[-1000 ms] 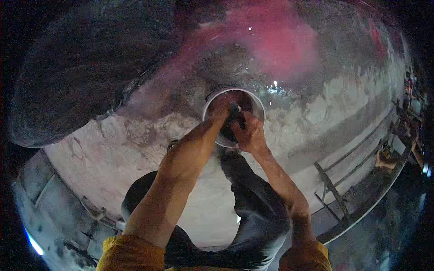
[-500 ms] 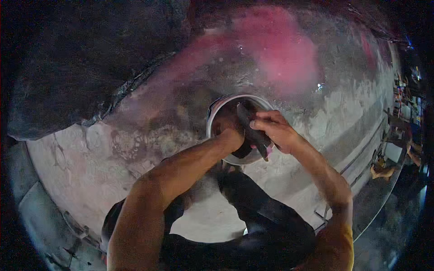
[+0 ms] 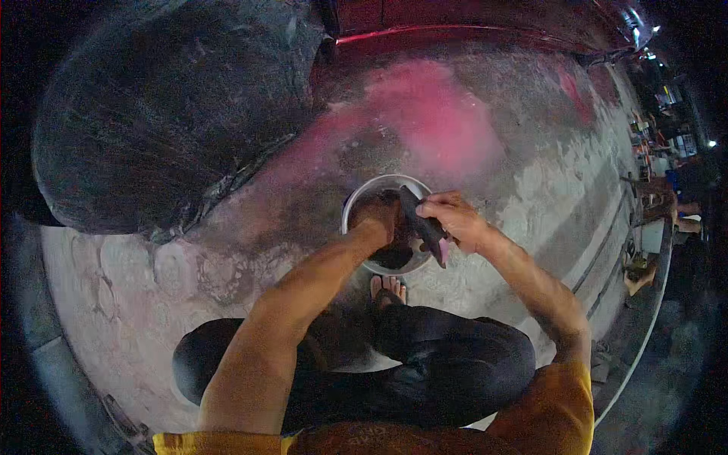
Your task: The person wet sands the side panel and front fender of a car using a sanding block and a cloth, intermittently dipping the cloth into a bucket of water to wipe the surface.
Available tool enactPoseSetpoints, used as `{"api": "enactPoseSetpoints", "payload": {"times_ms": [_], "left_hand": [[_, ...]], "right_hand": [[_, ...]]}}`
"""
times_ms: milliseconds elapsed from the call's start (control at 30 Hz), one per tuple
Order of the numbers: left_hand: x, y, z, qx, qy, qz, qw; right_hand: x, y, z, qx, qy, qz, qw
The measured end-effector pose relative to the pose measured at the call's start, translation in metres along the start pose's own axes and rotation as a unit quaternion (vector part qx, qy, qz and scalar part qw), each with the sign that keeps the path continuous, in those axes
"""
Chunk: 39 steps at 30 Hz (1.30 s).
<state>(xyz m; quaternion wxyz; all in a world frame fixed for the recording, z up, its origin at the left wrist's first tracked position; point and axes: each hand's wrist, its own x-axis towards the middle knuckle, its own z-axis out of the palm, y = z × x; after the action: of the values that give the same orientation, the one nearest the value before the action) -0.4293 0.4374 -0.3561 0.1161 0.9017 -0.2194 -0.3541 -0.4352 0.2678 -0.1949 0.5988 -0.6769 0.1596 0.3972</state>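
A round white-rimmed bucket (image 3: pixel 351 206) stands on the floor in front of me, with dark contents inside. My left hand (image 3: pixel 381 224) reaches down into it; its fingers are hidden below the rim. At the bucket's right side, my right hand (image 3: pixel 453 218) is closed on a long, dark, flat piece (image 3: pixel 422 220) with a pink lower end. That piece slants across the rim, its upper end over the opening. Its exact kind is not clear.
A large black plastic-like cover (image 3: pixel 167 114) drapes over something at upper left. Pink powdery colour (image 3: pixel 440 114) stains the worn floor (image 3: pixel 531 205) beyond the bucket. My bare foot (image 3: pixel 388 288) rests just before the bucket. Assorted items (image 3: pixel 660 167) stand along the right edge.
The whole view has shifted, bringing more of the black cover and my foot into sight. My left hand stays in the bucket, and my right hand keeps hold of the dark piece.
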Motion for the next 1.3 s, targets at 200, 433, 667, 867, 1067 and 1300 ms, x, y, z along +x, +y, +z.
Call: {"api": "enactPoseSetpoints", "payload": {"times_ms": [200, 433, 667, 867, 1067, 1300], "left_hand": [[-0.030, -0.012, -0.057, -0.170, -0.008, 0.079, 0.982], [-0.090, -0.005, -0.115, -0.220, 0.036, 0.156, 0.962], [-0.114, -0.041, -0.151, -0.288, 0.039, 0.189, 0.938], [-0.140, -0.054, -0.161, -0.203, 0.070, 0.097, 0.972], [-0.131, -0.051, -0.144, -0.528, 0.058, 0.165, 0.831], [-0.109, -0.054, -0.106, -0.510, 0.092, 0.090, 0.850]], "right_hand": [[-0.003, 0.012, -0.009, 0.047, 0.037, -0.042, 0.997], [-0.024, -0.001, -0.020, 0.242, -0.026, -0.049, 0.969], [-0.015, 0.009, -0.013, 0.218, -0.038, -0.064, 0.973], [0.013, 0.027, 0.013, -0.179, 0.033, -0.036, 0.983], [0.106, 0.097, 0.030, -0.511, 0.036, -0.264, 0.817], [0.208, 0.216, 0.051, -0.711, 0.104, -0.497, 0.486]]}}
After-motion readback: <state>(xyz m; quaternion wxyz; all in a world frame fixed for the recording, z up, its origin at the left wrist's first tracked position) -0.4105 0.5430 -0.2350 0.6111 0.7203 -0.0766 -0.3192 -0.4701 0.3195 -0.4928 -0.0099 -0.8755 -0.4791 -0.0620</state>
